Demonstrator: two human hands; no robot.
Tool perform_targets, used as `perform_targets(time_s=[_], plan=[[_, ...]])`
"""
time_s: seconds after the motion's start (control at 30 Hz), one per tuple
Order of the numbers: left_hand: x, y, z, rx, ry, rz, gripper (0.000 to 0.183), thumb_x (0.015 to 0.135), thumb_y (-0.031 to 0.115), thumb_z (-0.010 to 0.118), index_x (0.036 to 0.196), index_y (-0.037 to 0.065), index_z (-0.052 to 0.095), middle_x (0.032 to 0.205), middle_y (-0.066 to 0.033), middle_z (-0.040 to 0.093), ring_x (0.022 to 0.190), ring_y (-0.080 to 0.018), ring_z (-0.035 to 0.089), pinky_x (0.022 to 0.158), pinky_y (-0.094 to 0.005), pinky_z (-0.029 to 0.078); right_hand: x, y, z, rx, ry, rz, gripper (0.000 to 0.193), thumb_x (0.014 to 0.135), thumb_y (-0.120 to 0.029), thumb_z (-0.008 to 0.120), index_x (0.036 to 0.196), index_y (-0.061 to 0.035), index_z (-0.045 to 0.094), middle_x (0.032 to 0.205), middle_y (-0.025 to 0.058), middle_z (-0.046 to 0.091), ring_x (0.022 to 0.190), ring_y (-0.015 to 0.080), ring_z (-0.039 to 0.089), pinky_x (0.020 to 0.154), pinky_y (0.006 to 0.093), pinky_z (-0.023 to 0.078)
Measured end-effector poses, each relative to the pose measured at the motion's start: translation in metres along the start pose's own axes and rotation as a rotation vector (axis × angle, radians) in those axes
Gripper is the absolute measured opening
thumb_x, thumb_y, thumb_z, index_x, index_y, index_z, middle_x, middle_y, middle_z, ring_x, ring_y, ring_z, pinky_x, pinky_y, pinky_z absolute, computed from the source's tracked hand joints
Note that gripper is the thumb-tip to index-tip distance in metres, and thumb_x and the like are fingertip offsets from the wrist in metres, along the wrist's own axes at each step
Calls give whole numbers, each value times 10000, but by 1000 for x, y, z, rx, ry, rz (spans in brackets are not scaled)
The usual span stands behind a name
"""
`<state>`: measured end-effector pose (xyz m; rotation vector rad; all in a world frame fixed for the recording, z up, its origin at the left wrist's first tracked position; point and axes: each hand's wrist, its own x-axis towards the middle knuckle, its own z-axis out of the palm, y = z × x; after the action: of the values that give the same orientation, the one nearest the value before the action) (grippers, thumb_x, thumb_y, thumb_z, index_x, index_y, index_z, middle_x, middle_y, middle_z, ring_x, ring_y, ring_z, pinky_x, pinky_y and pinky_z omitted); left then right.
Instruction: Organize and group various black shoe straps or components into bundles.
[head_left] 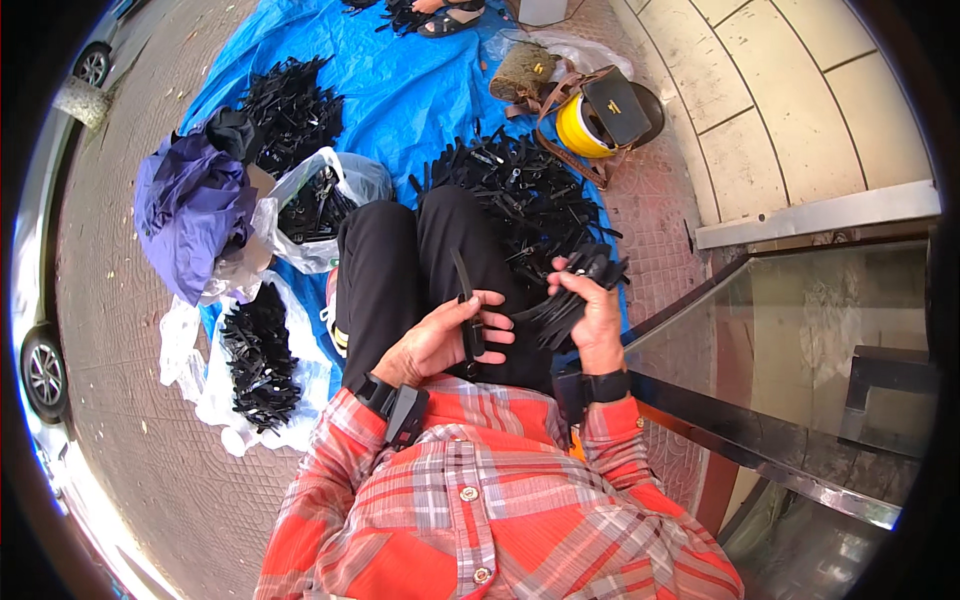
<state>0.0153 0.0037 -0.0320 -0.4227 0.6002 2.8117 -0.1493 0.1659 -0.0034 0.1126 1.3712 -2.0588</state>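
Over my lap, my left hand [440, 340] is palm up with its thumb pressing a thin black strap [473, 335] across the fingers. One end of this strap sticks up past the thumb, and the other hangs below the hand. My right hand [597, 318] is closed round a bundle of black straps [565, 315], whose loose ends fan out on both sides. Beyond the right hand lies a big heap of similar black straps [510, 190], some with small shiny metal parts. My hands are apart from each other.
A blue tarp [400, 85] carries another black strap heap [295, 115]. To the left are a clear plastic bag [365, 180], purple cloth [195, 210] and straps on white plastic [262, 360]. A yellow bucket-like container [580, 130] and glass-sided case [790, 340] stand right. Another person's foot [450, 22] shows ahead.
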Motion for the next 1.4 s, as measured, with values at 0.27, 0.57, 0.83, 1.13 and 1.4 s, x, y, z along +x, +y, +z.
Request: perform_targets(time_s=[0.27,0.57,0.83,1.13,1.4], plan=[[3,4,3,-151,-67,-96,440,942,259,451,1295,-4,423,1201,-191,556,1104,-322,558,935,-520,451,-27,-7,20,-781,-460,-314,255,713,55,659,945,-38,609,949,64,662,852,140,613,788,276,479],[-1,-5,-1,-384,-52,-216,339,932,246,440,1117,-23,533,1130,-167,602,1046,-315,587,940,-571,428,-22,0,44,-1368,-1025,-1081,433,475,-40,674,904,-51,622,1049,46,635,854,239,582,750,351,466],[13,-12,-20,-697,-330,-201,451,976,284,313,1214,-66,469,1175,-192,560,1118,-346,530,970,-631,362,-32,3,44,-1162,-836,-1261,219,739,-172,643,917,-57,590,972,74,639,888,228,619,760,343,480],[14,15,0,-599,-71,-93,517,981,254,226,1350,-100,300,1391,-277,345,1312,-364,345,1073,-484,311,-46,-17,44,-1160,-1043,-1192,198,732,-80,590,929,-60,577,1041,75,597,900,225,581,785,349,476],[9,11,-15,-518,-128,-26,444,968,238,351,1244,-93,455,1176,-184,560,1093,-287,539,991,-395,402,-35,12,72,-1261,-1242,-1264,268,672,-91,615,934,-51,576,982,81,595,920,233,564,826,356,452]])
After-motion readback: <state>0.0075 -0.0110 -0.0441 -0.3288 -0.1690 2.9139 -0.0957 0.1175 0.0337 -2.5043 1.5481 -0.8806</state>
